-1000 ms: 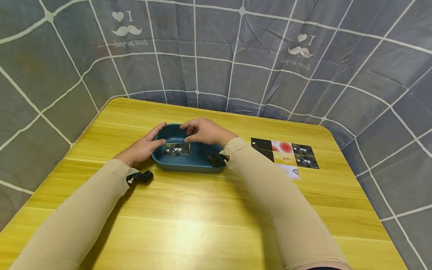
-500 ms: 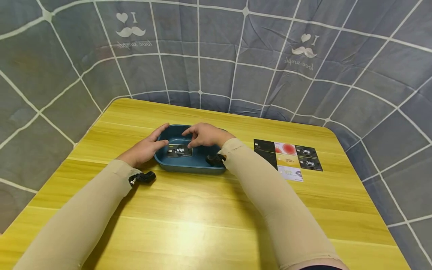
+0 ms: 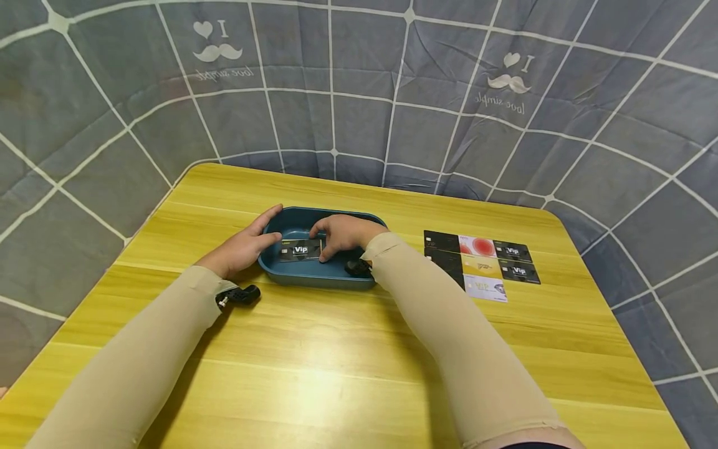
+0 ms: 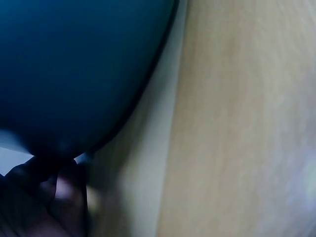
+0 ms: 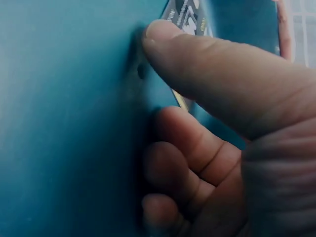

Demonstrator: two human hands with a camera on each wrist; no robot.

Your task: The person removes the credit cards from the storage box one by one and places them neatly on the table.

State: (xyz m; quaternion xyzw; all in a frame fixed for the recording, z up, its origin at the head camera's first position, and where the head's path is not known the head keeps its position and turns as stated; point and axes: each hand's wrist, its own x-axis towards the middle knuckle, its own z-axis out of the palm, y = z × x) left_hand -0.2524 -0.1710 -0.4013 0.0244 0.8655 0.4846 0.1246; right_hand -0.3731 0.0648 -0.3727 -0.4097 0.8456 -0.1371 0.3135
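Observation:
A dark blue oval-cornered box stands on the table. My left hand holds its left end, thumb over the rim and fingers along the outside. In the left wrist view the box wall fills the upper left, with dim fingers against it. A black "Vip" card lies inside on the left. My right hand reaches into the box, its thumb and index finger spread at the card's right end. Up close, the thumb covers part of the card; I see no firm pinch.
Several cards lie in rows on the right: black cards, a red-and-white one, a gold one, two black "Vip" cards, and a white one. A grey checked curtain hangs behind the wooden table.
My right hand has come lower into the box, its thumb and index finger now down at the card's right end. My left hand stays on the box.

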